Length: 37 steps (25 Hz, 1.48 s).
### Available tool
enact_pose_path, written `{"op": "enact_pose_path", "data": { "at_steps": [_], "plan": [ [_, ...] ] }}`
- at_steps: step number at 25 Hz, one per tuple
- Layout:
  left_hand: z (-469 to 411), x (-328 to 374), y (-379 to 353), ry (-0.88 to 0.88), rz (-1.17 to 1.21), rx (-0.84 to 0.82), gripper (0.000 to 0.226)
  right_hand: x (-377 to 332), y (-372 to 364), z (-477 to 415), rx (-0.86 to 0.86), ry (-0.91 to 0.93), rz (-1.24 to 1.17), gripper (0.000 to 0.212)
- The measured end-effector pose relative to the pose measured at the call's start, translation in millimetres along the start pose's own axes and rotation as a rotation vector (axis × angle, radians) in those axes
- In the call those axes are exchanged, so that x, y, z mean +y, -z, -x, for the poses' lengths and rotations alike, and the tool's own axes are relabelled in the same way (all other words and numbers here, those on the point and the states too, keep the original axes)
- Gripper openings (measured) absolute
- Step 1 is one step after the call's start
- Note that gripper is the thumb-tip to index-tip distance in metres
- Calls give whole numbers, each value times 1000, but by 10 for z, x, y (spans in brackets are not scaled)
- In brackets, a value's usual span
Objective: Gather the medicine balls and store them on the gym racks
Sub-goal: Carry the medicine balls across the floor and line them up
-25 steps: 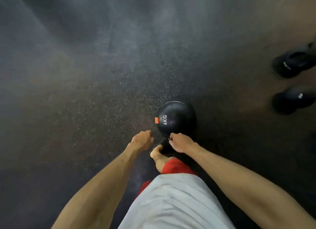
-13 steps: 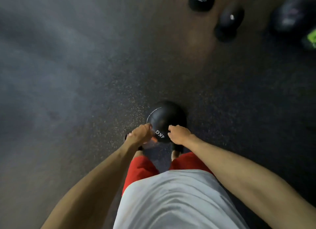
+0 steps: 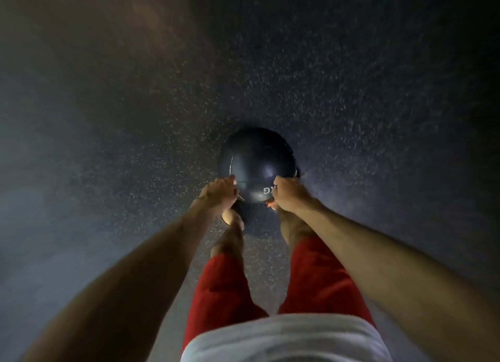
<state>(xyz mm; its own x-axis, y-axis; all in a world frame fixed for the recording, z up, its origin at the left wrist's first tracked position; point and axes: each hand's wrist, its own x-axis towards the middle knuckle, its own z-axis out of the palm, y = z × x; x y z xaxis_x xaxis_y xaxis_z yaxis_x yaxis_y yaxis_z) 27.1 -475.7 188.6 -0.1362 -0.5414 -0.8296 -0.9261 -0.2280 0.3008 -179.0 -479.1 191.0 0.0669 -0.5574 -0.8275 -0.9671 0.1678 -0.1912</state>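
both arms reach down and forward, almost fully stretched, and draw together toward the middle of the view. the left arm (image 3: 151,267) comes in from the lower left corner, the right arm (image 3: 378,256) from the lower right. both wrists run straight on from the forearms. the left hand (image 3: 219,191) shows its back, fingers curled, and grips the near left side of the medicine ball (image 3: 257,161). the right hand (image 3: 289,196), knuckles up, grips the near right side. the hands are apart, with the ball between them. below them the left leg (image 3: 230,240) and right leg (image 3: 293,231) stand apart, bare below the knee.
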Motion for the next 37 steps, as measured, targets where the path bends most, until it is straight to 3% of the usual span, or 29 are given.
{"op": "enact_pose_path", "data": {
  "at_steps": [4,9,11,13,16,19,25,27,30,33,37],
  "plan": [
    [-648,-339,-274,-44,-89,-61,37,-65,-833,-572,12,-119,-124,44],
    [-1605,-659,-722,-118,-73,-54,58,-138,-1574,-1363,-53,-301,-194,97],
    [-1799,-757,-793,-107,-80,-52,79,-265,-1776,-1552,40,-345,-232,121],
    [-1959,-832,-898,-152,-94,-41,99,-297,-1862,-1755,239,-429,-322,133],
    [-2130,-842,-1023,-289,-169,6,117,28,-1642,-2032,396,-465,-402,129],
    [-2287,-547,-979,-286,-197,23,124,594,-1188,-2249,481,-404,-423,112],
    [-2922,827,-548,-285,-312,156,114,1342,-301,-2636,705,-454,-622,65],
    [-3174,1262,-406,-255,-346,175,107,1416,-395,-2539,748,-353,-591,67],
    [-3498,1902,-229,-246,-378,186,92,1495,-660,-2348,660,-228,-563,89],
    [-3649,2318,-162,-305,-295,226,79,1641,-579,-2410,594,-270,-636,106],
    [-3700,2348,-123,-468,-204,253,84,1948,-83,-2712,569,-356,-733,99]
  ]
}}
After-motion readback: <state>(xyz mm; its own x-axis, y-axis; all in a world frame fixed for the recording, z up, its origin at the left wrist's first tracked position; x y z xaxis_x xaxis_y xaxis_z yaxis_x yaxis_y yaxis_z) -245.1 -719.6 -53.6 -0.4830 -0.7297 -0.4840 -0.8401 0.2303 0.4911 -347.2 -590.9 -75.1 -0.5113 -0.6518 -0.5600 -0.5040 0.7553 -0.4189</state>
